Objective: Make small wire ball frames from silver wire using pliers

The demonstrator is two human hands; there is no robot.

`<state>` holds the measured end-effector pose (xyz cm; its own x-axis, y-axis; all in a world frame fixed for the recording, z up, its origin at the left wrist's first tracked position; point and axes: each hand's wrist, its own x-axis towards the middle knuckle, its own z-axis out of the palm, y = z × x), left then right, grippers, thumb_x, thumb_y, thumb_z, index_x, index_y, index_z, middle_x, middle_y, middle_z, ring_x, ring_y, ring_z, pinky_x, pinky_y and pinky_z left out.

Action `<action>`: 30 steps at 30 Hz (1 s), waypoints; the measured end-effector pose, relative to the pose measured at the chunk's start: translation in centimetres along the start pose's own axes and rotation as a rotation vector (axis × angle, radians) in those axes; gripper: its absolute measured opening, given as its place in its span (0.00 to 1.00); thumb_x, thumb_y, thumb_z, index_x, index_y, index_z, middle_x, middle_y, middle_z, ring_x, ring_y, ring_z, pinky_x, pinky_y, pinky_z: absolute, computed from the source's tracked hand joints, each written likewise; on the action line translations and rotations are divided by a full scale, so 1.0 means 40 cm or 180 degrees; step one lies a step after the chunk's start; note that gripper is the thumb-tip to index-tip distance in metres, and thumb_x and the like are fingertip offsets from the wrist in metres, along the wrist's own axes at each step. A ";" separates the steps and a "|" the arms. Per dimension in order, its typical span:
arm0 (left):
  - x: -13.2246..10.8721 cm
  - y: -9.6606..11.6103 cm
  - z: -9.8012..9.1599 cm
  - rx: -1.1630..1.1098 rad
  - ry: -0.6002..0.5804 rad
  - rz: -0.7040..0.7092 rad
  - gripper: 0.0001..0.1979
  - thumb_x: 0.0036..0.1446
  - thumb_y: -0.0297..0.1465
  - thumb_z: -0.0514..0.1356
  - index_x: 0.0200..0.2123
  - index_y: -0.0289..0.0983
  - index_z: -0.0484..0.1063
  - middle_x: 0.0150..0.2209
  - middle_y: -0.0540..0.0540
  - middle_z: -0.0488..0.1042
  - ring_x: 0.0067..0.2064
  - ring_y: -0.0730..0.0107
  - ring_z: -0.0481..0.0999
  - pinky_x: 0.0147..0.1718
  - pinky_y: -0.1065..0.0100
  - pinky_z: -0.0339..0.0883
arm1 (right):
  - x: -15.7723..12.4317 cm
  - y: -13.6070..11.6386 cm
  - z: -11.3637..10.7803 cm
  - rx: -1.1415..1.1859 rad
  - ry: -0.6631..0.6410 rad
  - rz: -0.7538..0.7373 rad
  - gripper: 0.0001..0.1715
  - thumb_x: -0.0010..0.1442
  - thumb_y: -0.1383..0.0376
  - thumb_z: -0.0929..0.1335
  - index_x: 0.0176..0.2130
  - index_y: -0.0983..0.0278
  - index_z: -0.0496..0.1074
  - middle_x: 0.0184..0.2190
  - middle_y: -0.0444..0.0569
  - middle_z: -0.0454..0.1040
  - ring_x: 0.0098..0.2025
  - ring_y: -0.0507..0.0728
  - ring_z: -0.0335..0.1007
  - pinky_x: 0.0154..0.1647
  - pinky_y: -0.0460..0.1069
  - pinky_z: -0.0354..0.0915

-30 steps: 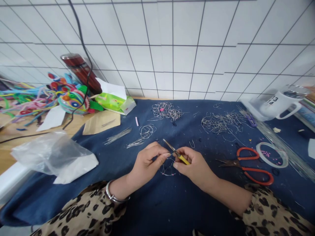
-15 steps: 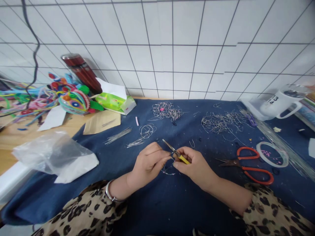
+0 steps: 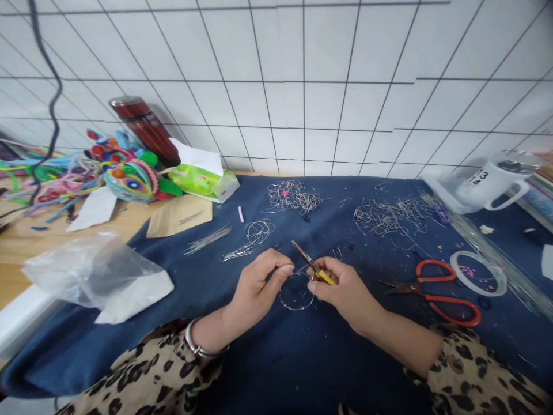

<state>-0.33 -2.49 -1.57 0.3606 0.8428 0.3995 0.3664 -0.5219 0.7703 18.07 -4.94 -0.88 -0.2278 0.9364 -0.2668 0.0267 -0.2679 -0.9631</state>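
Note:
In the head view a thin wire ring (image 3: 295,309) with small pink beads hangs between my two hands, over the dark blue cloth. My left hand (image 3: 259,285) is closed in a pinch of thumb and forefinger at the ring's upper left, on a bit of its wire. My right hand (image 3: 343,291) wraps round a pair of yellow-handled pliers (image 3: 323,275), whose narrow metal jaws point up and left, away from the ring. The ring's right side runs up to the right fingertips, which partly hide it.
Red-handled scissors (image 3: 449,297) and a white round dish (image 3: 457,275) of pink beads lie at the right. Wire tangles (image 3: 389,216) and cut wires (image 3: 209,239) lie behind my hands. A plastic bag (image 3: 99,271), a red flask (image 3: 144,127) and a white mug (image 3: 492,184) stand around.
My left hand has moved slightly left, apart from the right hand. The pliers have shifted a little right, and more of the beaded wire ring shows between the hands.

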 end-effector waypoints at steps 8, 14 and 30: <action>-0.001 0.000 0.010 -0.0221 -0.0083 -0.0092 0.08 0.60 0.27 0.53 0.29 0.35 0.69 0.26 0.48 0.68 0.30 0.72 0.68 0.32 0.68 0.62 | 0.005 0.001 0.011 0.0041 -0.0055 -0.0012 0.10 0.48 0.68 0.68 0.34 0.63 0.65 0.26 0.39 0.63 0.28 0.48 0.59 0.30 0.45 0.57; 0.002 0.003 0.020 -0.0249 -0.0057 -0.0062 0.08 0.60 0.26 0.54 0.30 0.35 0.69 0.26 0.49 0.69 0.29 0.72 0.68 0.33 0.68 0.62 | 0.007 -0.005 0.016 0.0133 -0.0129 -0.0112 0.11 0.48 0.70 0.68 0.34 0.63 0.64 0.31 0.41 0.68 0.33 0.50 0.64 0.37 0.47 0.60; 0.001 0.016 0.042 -0.0207 -0.0005 0.0186 0.07 0.60 0.25 0.54 0.32 0.36 0.70 0.28 0.47 0.68 0.33 0.69 0.68 0.33 0.66 0.64 | 0.010 0.005 0.028 0.0479 -0.0032 -0.0147 0.15 0.45 0.68 0.71 0.34 0.64 0.65 0.28 0.40 0.68 0.32 0.50 0.64 0.36 0.46 0.60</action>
<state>1.37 -3.03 -1.89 0.3811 0.8110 0.4439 0.2883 -0.5604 0.7764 16.90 -4.87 -1.12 -0.2351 0.9465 -0.2213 -0.1300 -0.2562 -0.9578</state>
